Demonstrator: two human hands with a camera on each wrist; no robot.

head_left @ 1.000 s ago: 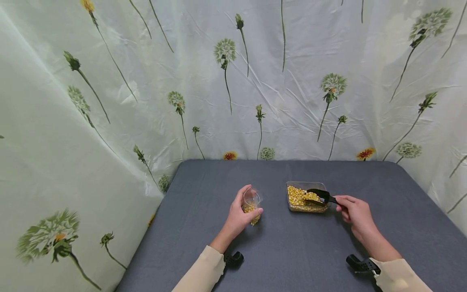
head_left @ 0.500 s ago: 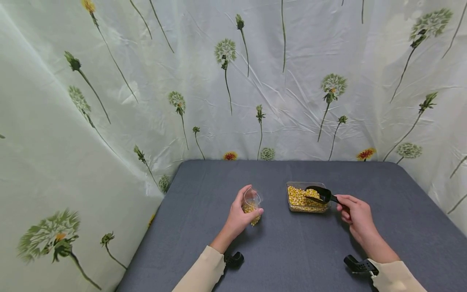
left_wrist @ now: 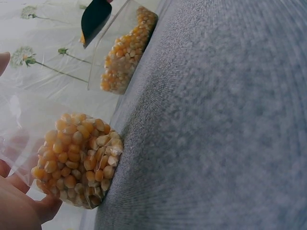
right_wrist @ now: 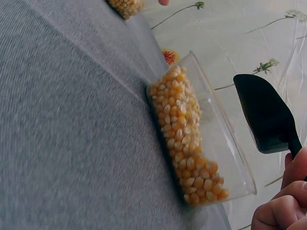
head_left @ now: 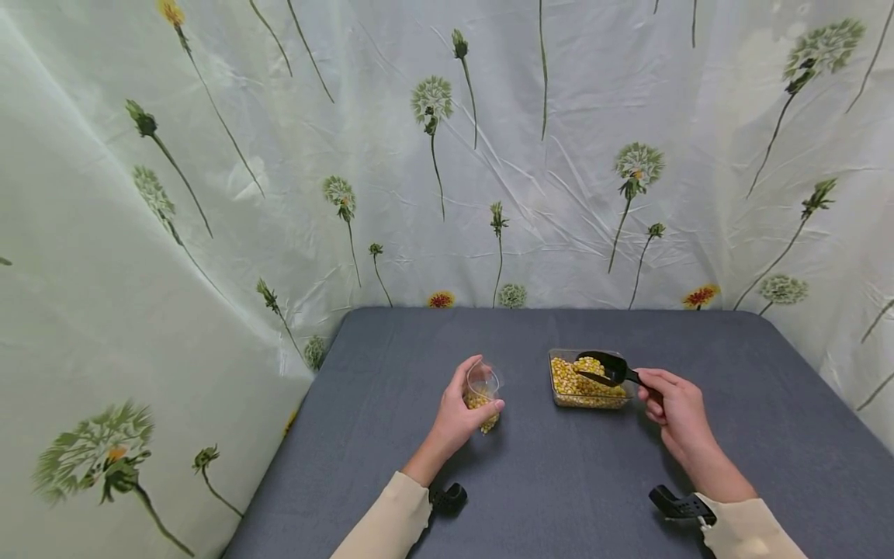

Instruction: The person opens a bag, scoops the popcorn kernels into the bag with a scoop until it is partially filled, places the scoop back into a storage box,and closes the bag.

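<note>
My left hand [head_left: 461,407] curls round a clear plastic cup [head_left: 483,382], thumb on the near side. Corn kernels fill the cup's lower part; the left wrist view shows these kernels [left_wrist: 79,160] close up, the cup's base at the table. In my right hand [head_left: 680,407] is the handle of a black scoop [head_left: 615,368], heaped with kernels. The scoop is held above a clear rectangular container [head_left: 590,402] of corn kernels. From the right wrist view, the scoop [right_wrist: 266,115] is clear of the container's rim, and the kernels [right_wrist: 180,134] lie lower at the near end.
A grey cloth covers the table [head_left: 545,481]. Behind it and on the left hangs a pale curtain [head_left: 391,155] printed with dandelions. Black straps [head_left: 450,498] sit at both wrists. A gap of bare table lies between cup and container.
The loaded scoop has risen out of the kernels and shifted a little to the left, with my right hand following. My left hand and the cup have stayed in place.
</note>
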